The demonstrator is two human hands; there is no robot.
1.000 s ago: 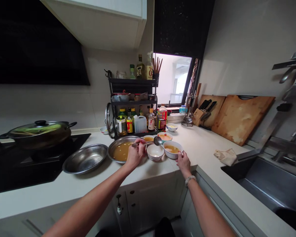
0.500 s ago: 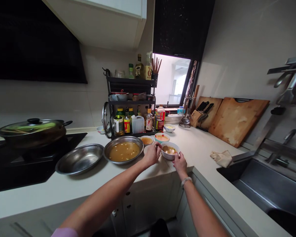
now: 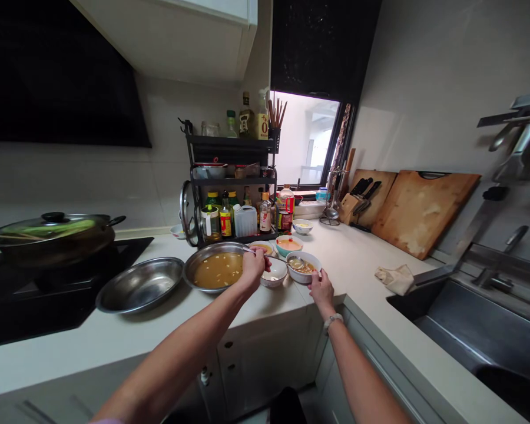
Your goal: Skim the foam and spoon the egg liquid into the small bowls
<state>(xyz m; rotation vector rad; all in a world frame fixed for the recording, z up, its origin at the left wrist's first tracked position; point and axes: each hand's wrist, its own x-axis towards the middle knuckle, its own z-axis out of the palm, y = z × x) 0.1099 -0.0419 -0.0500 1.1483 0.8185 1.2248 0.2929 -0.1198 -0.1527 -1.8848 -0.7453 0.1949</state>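
My left hand (image 3: 254, 271) is closed around the handle of a metal spoon (image 3: 295, 264). The spoon lies nearly level, its head at the white bowl (image 3: 297, 277) that holds brownish broth with bits in it. On the near right side of that bowl, my right hand (image 3: 321, 290) grips its rim. Below the spoon's handle stands a second white bowl (image 3: 274, 277) with little in it. Partly behind my left hand sits a wide metal basin (image 3: 192, 284) of brown liquid with pale pieces floating.
An empty metal basin (image 3: 141, 288) stands left, beside the stove with a lidded pan (image 3: 53, 235). Behind are a bowl of orange liquid (image 3: 288, 244), a small bowl (image 3: 302, 227) and a black spice rack (image 3: 232, 181). Cutting boards (image 3: 424, 212), a cloth (image 3: 395, 278) and a sink (image 3: 463, 335) are right.
My left hand has moved left, away from the broth bowl, showing more of the spoon and the second white bowl. My right hand keeps its hold on the bowl.
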